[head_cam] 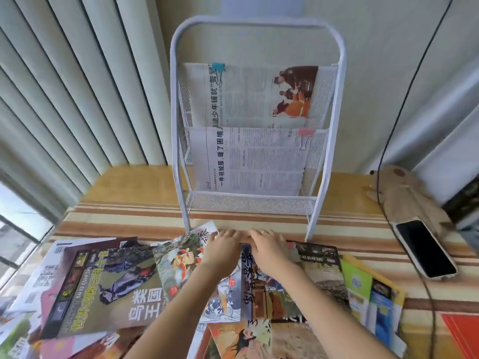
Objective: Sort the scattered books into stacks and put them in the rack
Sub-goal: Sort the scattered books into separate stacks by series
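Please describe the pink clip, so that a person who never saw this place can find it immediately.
Find the white metal rack standing at the back of the table. Two newspapers stand in it, one above the other; look at the lower newspaper. The pink clip sits on its top right corner, while the only other clip, the blue clip, is on the upper newspaper's top left.

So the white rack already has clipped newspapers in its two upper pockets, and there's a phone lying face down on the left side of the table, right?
Not quite. The phone lies on the right side of the table, screen up, near the plush toy. The head view shows it. The rest holds: the white rack has clipped newspapers in its two upper pockets.
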`<state>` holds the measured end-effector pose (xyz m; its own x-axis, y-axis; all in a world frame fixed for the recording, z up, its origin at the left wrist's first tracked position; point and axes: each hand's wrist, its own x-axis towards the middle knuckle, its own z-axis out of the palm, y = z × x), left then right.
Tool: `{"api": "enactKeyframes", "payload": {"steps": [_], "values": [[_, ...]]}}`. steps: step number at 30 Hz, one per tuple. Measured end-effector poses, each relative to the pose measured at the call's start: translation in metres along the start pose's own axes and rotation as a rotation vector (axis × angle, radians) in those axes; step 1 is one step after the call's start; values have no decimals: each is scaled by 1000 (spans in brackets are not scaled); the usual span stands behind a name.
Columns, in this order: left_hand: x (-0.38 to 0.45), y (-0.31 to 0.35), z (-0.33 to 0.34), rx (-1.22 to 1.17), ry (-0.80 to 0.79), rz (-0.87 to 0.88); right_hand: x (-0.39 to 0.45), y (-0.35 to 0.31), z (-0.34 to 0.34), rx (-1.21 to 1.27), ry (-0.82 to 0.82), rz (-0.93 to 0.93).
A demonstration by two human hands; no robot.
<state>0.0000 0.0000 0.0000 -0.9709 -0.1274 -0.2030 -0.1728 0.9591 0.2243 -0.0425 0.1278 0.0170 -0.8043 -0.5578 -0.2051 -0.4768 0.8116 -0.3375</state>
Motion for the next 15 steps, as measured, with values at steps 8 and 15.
{"api": "enactKeyframes", "payload": {"steps": [8, 15], "values": [[17, -3, 60, -54, 331, -60, 17, 18, 72, -129, 241, 50], [4, -7, 65, -198, 648, 35, 6, 18, 79, -41, 491, -14]]}}
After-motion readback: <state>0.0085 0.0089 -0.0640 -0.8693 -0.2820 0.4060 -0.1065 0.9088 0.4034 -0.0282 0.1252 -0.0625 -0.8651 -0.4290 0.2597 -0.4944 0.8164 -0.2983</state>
